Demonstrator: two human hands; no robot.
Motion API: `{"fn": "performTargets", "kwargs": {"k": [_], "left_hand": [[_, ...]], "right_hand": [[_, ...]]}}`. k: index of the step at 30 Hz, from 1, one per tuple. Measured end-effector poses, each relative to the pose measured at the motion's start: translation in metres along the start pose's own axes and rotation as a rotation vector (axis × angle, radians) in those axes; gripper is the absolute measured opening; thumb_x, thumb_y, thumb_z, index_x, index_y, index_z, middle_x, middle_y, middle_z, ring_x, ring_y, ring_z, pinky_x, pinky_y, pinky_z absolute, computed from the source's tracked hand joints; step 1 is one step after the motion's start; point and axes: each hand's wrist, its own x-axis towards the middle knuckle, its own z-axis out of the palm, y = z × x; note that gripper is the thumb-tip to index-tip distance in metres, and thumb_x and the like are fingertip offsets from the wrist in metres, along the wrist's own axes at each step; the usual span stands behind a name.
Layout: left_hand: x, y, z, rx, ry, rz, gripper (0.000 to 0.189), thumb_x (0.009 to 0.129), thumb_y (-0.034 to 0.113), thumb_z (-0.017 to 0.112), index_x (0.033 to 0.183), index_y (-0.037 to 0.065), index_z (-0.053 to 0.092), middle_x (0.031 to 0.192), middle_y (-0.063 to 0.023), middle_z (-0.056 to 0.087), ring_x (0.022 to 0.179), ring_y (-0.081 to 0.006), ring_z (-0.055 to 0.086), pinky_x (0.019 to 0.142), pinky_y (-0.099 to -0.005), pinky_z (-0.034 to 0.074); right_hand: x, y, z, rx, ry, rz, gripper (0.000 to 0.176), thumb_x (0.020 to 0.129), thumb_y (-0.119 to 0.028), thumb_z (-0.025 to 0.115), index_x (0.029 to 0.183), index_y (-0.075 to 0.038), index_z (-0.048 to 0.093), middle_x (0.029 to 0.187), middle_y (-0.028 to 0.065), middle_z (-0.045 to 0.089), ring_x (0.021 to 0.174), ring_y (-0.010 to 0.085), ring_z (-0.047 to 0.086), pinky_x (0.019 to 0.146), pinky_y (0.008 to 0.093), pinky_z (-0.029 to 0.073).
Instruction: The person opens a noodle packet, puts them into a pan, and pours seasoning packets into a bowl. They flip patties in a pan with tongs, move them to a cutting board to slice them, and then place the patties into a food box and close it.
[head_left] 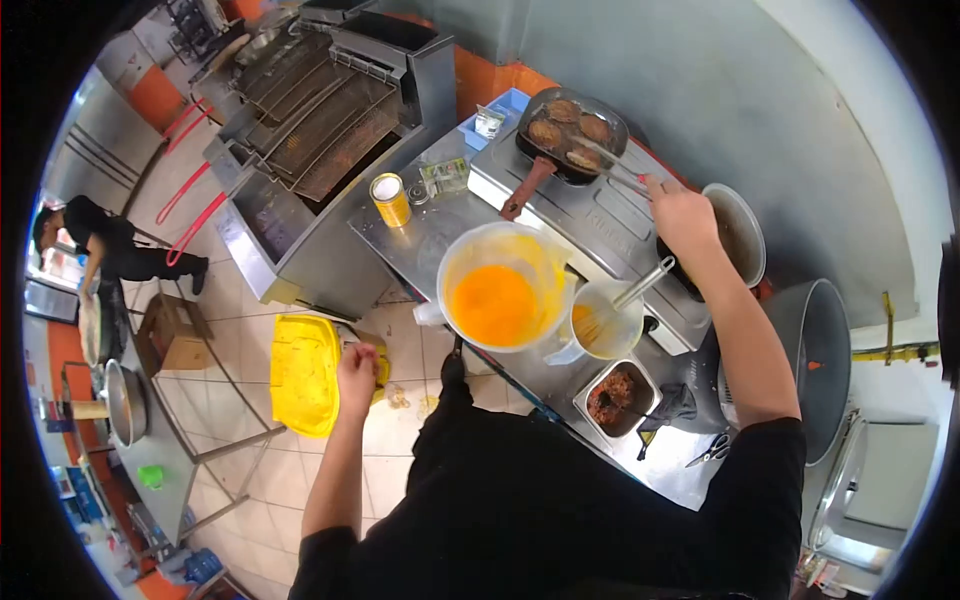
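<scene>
My right hand [682,215] is closed round the handle of a spatula [612,160], whose blade reaches into a dark frying pan [558,104] on the stove [610,235]. Several browned patties [563,111] lie in that pan. My left hand [357,375] hangs low at the left, fingers curled, beside a yellow bin [305,375]; anything in it is hidden. Between my arms stand a large jug of orange liquid [495,305] and a smaller jug [612,325] with a whisk [640,285] in it. A metal container of minced meat [612,398] sits nearest my body.
Fryers with baskets [330,130] stand at the upper left. A yellow can [390,200] is on the counter [440,235]. Pots [738,235] stand at the right, scissors [708,450] near my right elbow. Another person [125,245] bends over a far-left table.
</scene>
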Motion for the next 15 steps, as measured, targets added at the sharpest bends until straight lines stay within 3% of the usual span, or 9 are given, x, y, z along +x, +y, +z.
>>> {"fn": "performTargets", "kwargs": {"k": [6,11,15], "left_hand": [[0.014,-0.033,-0.005,0.057,-0.093,-0.217,0.021,0.092,-0.006,0.047,0.104,0.003,0.062,0.090,-0.0076,0.067,0.070,-0.0136,0.064,0.063,-0.0261,0.050],[0.058,-0.016,-0.002,0.039,-0.214,-0.065,0.022,0.091,-0.008,0.046,0.104,0.001,0.061,0.091,-0.0089,0.068,0.071,-0.0162,0.065,0.068,-0.0286,0.052],[0.084,0.005,-0.007,0.023,-0.208,-0.127,0.022,0.093,-0.007,0.044,0.106,0.003,0.059,0.096,-0.0079,0.065,0.076,-0.0143,0.062,0.069,-0.0271,0.049]], "right_hand": [[0.055,-0.032,0.018,-0.100,-0.107,-0.056,0.041,0.090,-0.010,0.056,0.131,-0.006,0.055,0.097,0.0112,0.068,0.080,0.0270,0.072,0.064,0.0395,0.058],[0.068,-0.044,0.030,-0.153,-0.070,-0.080,0.037,0.091,-0.013,0.057,0.128,-0.008,0.057,0.090,0.0087,0.068,0.077,0.0257,0.072,0.062,0.0389,0.058],[0.073,-0.047,0.020,0.054,-0.043,0.112,0.034,0.094,-0.025,0.061,0.125,-0.013,0.062,0.088,0.0109,0.070,0.077,0.0300,0.071,0.066,0.0429,0.057]]}}
